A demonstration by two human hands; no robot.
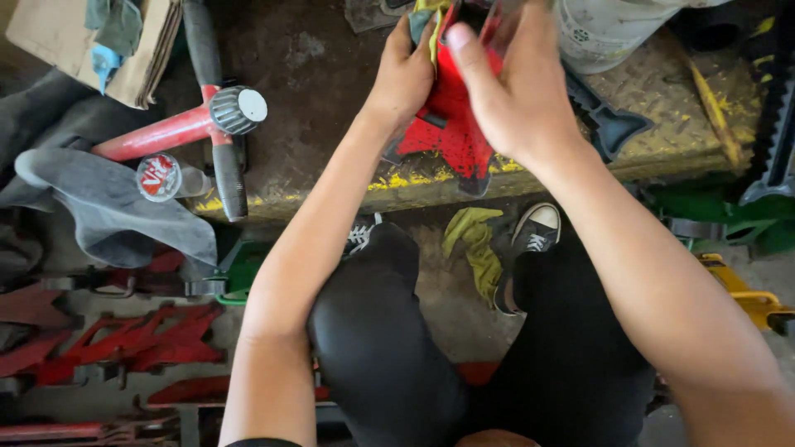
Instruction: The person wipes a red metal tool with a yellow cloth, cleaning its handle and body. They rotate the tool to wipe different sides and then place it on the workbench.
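We gripped the red metal part (447,124) in both hands at the front edge of the steel platform (331,83); its lower tip overhung the yellow-painted edge. Left hand (403,79) closed around a yellow-green rag (432,25) against the part; right hand (517,91) clasped its upper end. Risk, in our judgement: the part could slip past the edge onto the shoe (530,236) if either grip loosened.
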